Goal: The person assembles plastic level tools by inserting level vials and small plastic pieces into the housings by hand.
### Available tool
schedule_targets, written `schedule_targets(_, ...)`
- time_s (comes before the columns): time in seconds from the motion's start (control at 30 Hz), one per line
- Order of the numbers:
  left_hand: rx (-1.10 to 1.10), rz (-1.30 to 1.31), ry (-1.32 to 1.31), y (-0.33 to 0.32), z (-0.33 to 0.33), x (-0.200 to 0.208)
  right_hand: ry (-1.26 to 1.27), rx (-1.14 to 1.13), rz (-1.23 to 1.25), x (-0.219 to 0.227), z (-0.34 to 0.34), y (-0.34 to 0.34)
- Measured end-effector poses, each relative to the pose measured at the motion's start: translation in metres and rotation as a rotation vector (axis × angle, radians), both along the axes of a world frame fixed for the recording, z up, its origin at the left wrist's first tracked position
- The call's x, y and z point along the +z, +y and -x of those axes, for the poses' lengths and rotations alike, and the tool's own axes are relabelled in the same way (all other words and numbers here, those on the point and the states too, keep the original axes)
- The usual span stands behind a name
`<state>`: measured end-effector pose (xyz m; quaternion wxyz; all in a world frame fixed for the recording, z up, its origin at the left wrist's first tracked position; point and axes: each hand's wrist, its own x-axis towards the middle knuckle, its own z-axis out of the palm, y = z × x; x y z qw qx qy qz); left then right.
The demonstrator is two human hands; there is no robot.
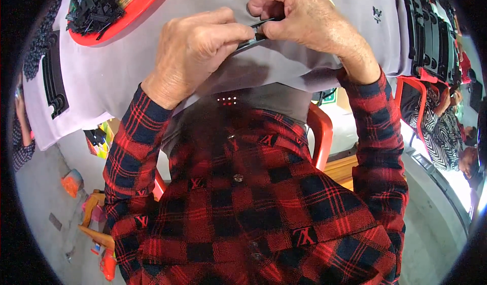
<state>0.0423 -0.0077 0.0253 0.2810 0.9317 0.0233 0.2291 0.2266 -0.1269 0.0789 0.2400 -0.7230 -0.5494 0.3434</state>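
My left hand (198,49) and my right hand (312,21) meet over the far middle of the cloth-covered table. Between them is a narrow black plastic strip (247,44), tilted up toward the right. The left thumb and fingers pinch its near end. My right thumb and curled forefinger close on its other end, which the fingers partly hide. Left of my hands, a heap of small black plastic pieces (96,13) lies in a red tray (94,40). A few tiny black bits (377,14) lie on the cloth right of my right hand.
A pale grey cloth (122,77) covers the table. Long black plastic parts (431,44) are lined up along its right end, with similar black parts (55,77) at the left end. A red chair (320,132) stands under me. People sit nearby, one in zebra-striped clothing (436,120).
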Motion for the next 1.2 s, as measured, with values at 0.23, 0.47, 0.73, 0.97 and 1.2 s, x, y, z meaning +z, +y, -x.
schedule_targets(0.23, -0.029, 0.018, 0.008, 0.006, -0.001, 0.002, -0.102, 0.213, 0.088, 0.021, 0.000, 0.016)
schedule_targets(0.47, -0.124, 0.193, 0.078, 0.012, -0.002, 0.001, -0.017, 0.172, 0.076, 0.022, 0.000, 0.011)
schedule_targets(0.73, -0.551, 0.792, -0.765, 0.005, -0.035, -0.039, -0.112, 0.304, -0.121, 0.007, -0.009, 0.011)
schedule_targets(0.97, 0.112, 0.435, 0.323, -0.005, -0.013, 0.047, -0.062, 0.231, -0.019, 0.008, -0.009, 0.007)
schedule_targets(1.2, 0.066, 0.368, 0.301, 0.000, -0.006, 0.013, -0.179, 0.077, -0.255, -0.005, -0.002, -0.012)
